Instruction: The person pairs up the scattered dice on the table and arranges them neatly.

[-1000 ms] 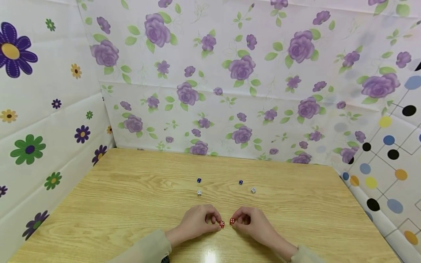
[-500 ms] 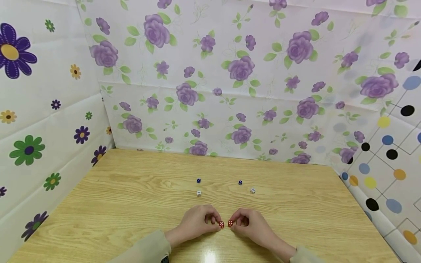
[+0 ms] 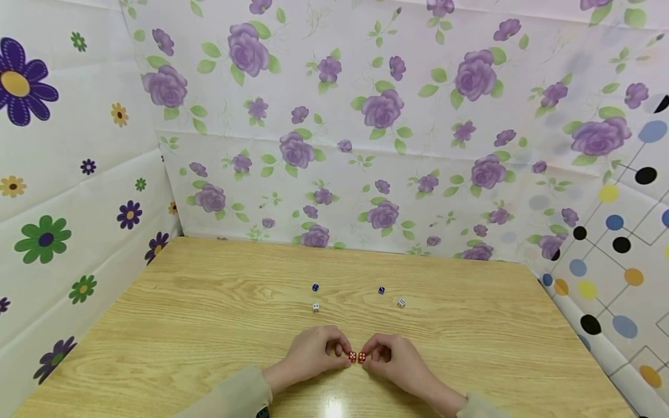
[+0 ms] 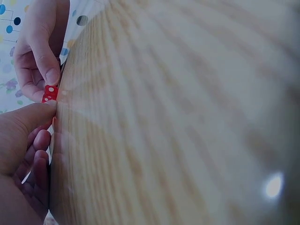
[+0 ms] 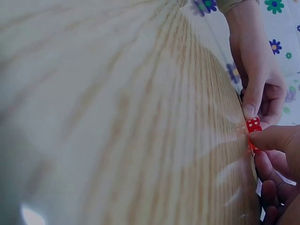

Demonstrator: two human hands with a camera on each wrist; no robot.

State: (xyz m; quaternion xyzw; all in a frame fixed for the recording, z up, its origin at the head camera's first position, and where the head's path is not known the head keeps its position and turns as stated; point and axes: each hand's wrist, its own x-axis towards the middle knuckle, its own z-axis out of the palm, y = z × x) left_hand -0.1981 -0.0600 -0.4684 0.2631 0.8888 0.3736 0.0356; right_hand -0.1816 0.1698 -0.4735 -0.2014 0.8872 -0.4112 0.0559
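Observation:
Near the front of the table, my left hand (image 3: 317,352) pinches a red die (image 3: 352,357) with white dots between thumb and forefinger. Facing it, my right hand (image 3: 399,364) pinches a second red die (image 3: 362,357) the same way. In the head view a slim gap shows between the two dice. The left wrist view has the left hand (image 4: 21,136) below and red dice (image 4: 50,89) at its thumb tip. From the right wrist, the right hand (image 5: 281,154) partly covers its die, with red (image 5: 253,123) showing beyond the thumb.
Farther back on the wooden table (image 3: 235,313) lie a blue die (image 3: 315,287) and a white die (image 3: 316,307) on the left. Another blue die (image 3: 381,290) and white die (image 3: 401,303) lie to the right. Patterned cloths (image 3: 334,191) enclose the table's back and sides.
My right hand has slid left with its red die, narrowing the gap to the other one. My left hand and the blue and white dice have stayed in place.

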